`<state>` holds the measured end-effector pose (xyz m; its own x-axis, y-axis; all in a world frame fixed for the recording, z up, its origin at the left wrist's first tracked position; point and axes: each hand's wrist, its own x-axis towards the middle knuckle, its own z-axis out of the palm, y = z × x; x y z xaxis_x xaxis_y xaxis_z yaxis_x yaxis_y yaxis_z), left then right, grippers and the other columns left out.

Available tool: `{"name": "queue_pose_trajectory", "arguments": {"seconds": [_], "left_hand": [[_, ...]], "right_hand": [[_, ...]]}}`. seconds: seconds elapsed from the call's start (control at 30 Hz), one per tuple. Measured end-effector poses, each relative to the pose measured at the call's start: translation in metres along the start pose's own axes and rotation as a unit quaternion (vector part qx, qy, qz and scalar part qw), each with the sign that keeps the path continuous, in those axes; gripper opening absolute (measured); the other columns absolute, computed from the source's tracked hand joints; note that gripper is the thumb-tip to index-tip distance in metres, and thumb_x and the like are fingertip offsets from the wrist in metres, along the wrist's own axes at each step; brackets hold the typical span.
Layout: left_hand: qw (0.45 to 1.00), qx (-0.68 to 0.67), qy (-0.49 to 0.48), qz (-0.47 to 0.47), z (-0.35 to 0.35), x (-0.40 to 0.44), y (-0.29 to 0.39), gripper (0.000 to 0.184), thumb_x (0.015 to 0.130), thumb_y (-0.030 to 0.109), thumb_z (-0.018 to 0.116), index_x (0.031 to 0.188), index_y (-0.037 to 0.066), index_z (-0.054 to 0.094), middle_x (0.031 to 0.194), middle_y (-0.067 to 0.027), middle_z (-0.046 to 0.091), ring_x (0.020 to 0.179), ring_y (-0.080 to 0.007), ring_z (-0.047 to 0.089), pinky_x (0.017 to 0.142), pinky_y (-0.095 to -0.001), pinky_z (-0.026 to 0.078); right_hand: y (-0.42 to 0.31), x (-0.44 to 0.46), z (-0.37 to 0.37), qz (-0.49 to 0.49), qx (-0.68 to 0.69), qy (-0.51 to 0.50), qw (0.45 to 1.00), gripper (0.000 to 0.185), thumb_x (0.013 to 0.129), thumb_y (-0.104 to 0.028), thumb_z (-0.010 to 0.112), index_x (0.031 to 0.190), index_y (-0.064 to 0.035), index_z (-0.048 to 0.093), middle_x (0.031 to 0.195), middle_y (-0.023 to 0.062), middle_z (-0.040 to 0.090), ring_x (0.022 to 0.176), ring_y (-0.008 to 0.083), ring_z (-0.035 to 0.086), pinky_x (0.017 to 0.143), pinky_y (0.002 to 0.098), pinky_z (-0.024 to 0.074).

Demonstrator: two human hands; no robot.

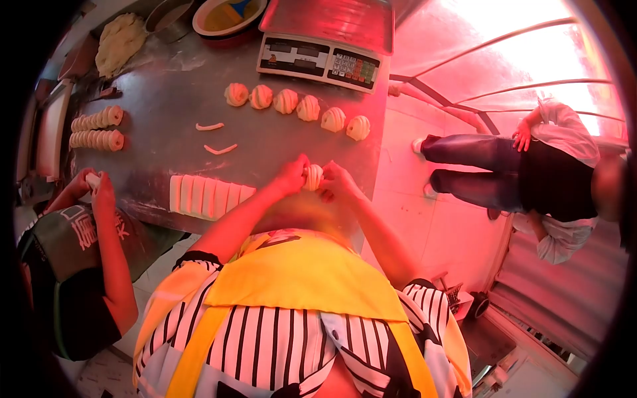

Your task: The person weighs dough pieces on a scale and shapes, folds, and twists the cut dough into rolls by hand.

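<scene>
Close to the table edge in front of me, a twisted dough bun [312,178] with ridged, wrapped strands is held between my two hands. My left hand [292,176] grips its left side with closed fingers. On the other side, my right hand [340,182] pinches it. Left of my forearm lies a row of flat dough strips [207,196] side by side. Two thin dough pieces, an upper one [210,127] and a lower one [220,149], lie apart beyond them. A row of several finished-looking twisted buns [285,101] runs below the scale.
A digital scale [325,60] stands at the back. Bowls, one with a blue-handled tool [239,8], and a dough mass [121,45] are back left. Coiled dough rows [97,129] lie left, near a co-worker's hands [93,186]. Another person [531,166] stands at right.
</scene>
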<state>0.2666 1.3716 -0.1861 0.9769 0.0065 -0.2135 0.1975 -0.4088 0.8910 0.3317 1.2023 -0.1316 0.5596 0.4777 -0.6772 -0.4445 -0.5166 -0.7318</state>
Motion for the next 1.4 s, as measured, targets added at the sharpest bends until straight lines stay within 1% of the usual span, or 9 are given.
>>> {"name": "queue_pose_trajectory", "arguments": {"seconds": [0.23,0.5,0.6,0.7,0.77,1.03,1.17,1.3,1.4], "left_hand": [[0.956,-0.214,-0.092,-0.180,-0.015,-0.006,0.013,0.022,0.082,0.007,0.055,0.101,0.009,0.044,0.062,-0.0070,0.055,0.041,-0.0148,0.051,0.037,-0.0288,0.040],[0.991,0.052,0.036,-0.120,-0.007,-0.010,0.020,0.020,0.080,0.014,0.056,0.095,0.006,0.044,0.076,-0.0261,0.059,0.074,-0.0459,0.056,0.063,-0.0495,0.045],[0.980,0.134,0.139,0.052,0.005,-0.007,-0.005,0.013,0.084,0.014,0.053,0.093,0.008,0.046,0.062,-0.0151,0.057,0.050,-0.0308,0.058,0.050,-0.0416,0.044],[0.991,0.042,0.002,-0.128,-0.012,-0.002,0.029,0.017,0.080,0.012,0.055,0.092,0.005,0.045,0.075,-0.0228,0.060,0.074,-0.0441,0.057,0.063,-0.0493,0.045],[0.998,0.031,-0.003,-0.048,-0.021,0.005,0.063,0.016,0.080,0.012,0.055,0.090,0.005,0.046,0.076,-0.0233,0.060,0.075,-0.0441,0.057,0.064,-0.0493,0.045],[0.992,0.118,0.023,0.033,0.045,0.092,0.050,0.020,0.080,0.016,0.059,0.092,0.004,0.047,0.081,-0.0236,0.061,0.073,-0.0406,0.060,0.061,-0.0466,0.048],[0.985,-0.046,-0.114,-0.120,0.003,0.068,0.069,0.031,0.081,0.015,0.062,0.105,0.002,0.049,0.083,-0.0167,0.063,0.059,-0.0263,0.063,0.052,-0.0377,0.051],[0.973,-0.198,0.027,-0.114,-0.093,-0.008,0.054,0.036,0.082,0.017,0.063,0.113,0.004,0.049,0.084,-0.0094,0.063,0.055,-0.0123,0.059,0.049,-0.0269,0.049],[0.963,-0.193,0.129,-0.135,-0.153,-0.062,0.032,0.028,0.087,0.017,0.056,0.112,0.004,0.052,0.087,-0.0081,0.063,0.064,-0.0117,0.059,0.056,-0.0250,0.049]], "right_hand": [[0.030,0.022,0.016,-0.271,-0.325,0.220,0.879,0.009,0.086,-0.017,0.051,0.087,-0.0078,0.050,0.065,0.0103,0.060,0.047,0.0247,0.060,0.050,0.0394,0.0472],[0.012,0.020,0.010,-0.019,-0.171,0.097,0.980,0.006,0.082,-0.011,0.050,0.079,-0.0067,0.048,0.066,0.0108,0.058,0.053,0.0239,0.057,0.050,0.0373,0.0442],[0.026,0.033,0.015,-0.148,-0.288,0.181,0.929,0.005,0.079,-0.006,0.053,0.077,-0.0052,0.048,0.062,0.0093,0.055,0.048,0.0184,0.055,0.043,0.0338,0.0421],[0.028,0.020,0.009,-0.138,-0.202,0.170,0.955,0.008,0.074,-0.001,0.057,0.079,-0.0030,0.051,0.063,0.0094,0.056,0.049,0.0177,0.056,0.041,0.0332,0.0424],[0.026,0.013,-0.013,-0.044,0.012,0.108,0.993,0.011,0.071,-0.002,0.060,0.080,-0.0031,0.055,0.065,0.0102,0.060,0.052,0.0180,0.060,0.043,0.0325,0.0463],[0.041,0.045,-0.065,-0.136,-0.206,0.374,0.894,0.010,0.078,-0.011,0.059,0.080,-0.0037,0.052,0.067,0.0133,0.059,0.062,0.0277,0.061,0.056,0.0404,0.0469],[0.039,0.037,-0.075,-0.071,-0.173,0.292,0.938,0.013,0.077,-0.013,0.063,0.082,-0.0045,0.055,0.069,0.0115,0.060,0.064,0.0235,0.060,0.058,0.0370,0.0474],[-0.011,-0.017,-0.040,-0.167,-0.248,0.244,0.923,0.015,0.075,-0.014,0.066,0.082,-0.0045,0.056,0.066,0.0082,0.058,0.063,0.0170,0.058,0.056,0.0332,0.0474],[-0.029,0.011,0.037,-0.239,-0.268,-0.011,0.933,0.030,0.072,-0.027,0.072,0.088,-0.0052,0.060,0.070,0.0083,0.059,0.066,0.0168,0.059,0.061,0.0321,0.0481]]}}
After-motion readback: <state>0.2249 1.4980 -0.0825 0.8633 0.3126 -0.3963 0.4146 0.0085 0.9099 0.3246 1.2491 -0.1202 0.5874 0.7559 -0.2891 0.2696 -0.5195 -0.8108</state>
